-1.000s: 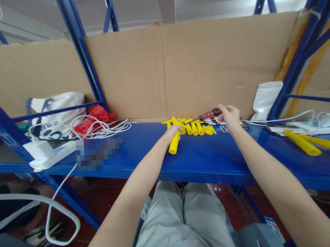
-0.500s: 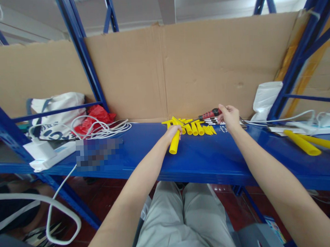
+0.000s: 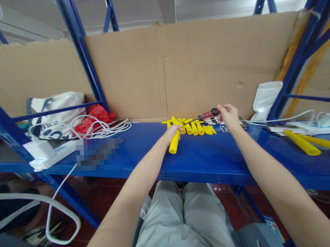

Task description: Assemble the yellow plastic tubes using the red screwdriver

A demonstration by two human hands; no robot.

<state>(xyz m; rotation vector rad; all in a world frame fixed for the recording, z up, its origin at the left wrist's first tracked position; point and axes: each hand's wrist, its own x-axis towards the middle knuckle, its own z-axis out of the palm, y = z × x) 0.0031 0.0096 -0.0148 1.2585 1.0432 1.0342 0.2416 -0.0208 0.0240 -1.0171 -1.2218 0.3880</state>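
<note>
My left hand is closed around a yellow plastic tube, its round open end tilted toward me over the blue shelf. The tube's far end shows beyond my fingers. In my right hand the fingers pinch the back end of a red-and-black-handled screwdriver. Its thin shaft points left to the tube near my left hand; whether the tip touches is too small to tell. Just right of my left hand stand several shorter yellow tube pieces, with small yellow pointed pieces beside them.
Thin white-and-dark sticks and tiny white bits lie by my right hand. Yellow tubes rest at the right. At the left are a power strip, white cables, a red bag and a cloth bag. Cardboard stands behind.
The screwdriver's handle and my right hand have shifted very slightly. My left hand stays closed on the yellow tube, almost still.
</note>
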